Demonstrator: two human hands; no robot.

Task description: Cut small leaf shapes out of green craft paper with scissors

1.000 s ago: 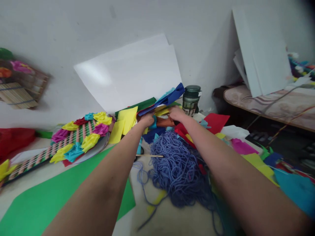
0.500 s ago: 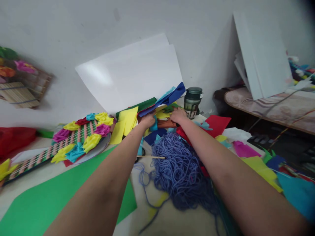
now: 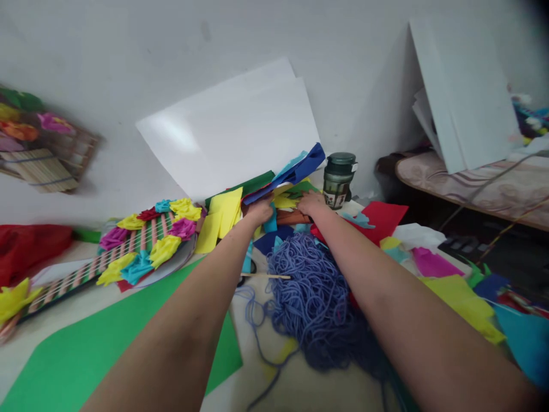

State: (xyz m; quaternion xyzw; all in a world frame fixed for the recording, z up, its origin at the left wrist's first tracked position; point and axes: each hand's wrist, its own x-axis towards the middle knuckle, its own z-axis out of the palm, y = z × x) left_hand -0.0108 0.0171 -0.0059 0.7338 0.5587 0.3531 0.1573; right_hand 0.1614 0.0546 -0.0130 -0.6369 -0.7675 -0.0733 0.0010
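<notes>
Both arms reach to the back of the table, into a pile of coloured sheets. My left hand [image 3: 259,212] is at the near end of the folded dark blue sheets [image 3: 300,169], against a small light blue piece [image 3: 270,220]; its fingertips are hidden. My right hand [image 3: 313,204] lies over the pile beside a green sheet [image 3: 302,187], fingers partly spread, with brown pieces [image 3: 292,217] between the two hands. Yellow sheets [image 3: 226,210] lie left of my left hand. A dark green lidded bottle [image 3: 339,180] stands just right of my right hand.
Loose blue yarn [image 3: 311,292] is heaped between my forearms, with a thin stick [image 3: 266,276] and partly hidden scissors [image 3: 253,266] beside it. At left lie a flower-trimmed strung piece [image 3: 146,240] and a green sheet [image 3: 103,326]. White boards [image 3: 231,126] lean on the wall.
The view has shifted slightly, so things appear a little further right. Both hands stay at the same places in the pile; nothing has visibly been picked up or let go.
</notes>
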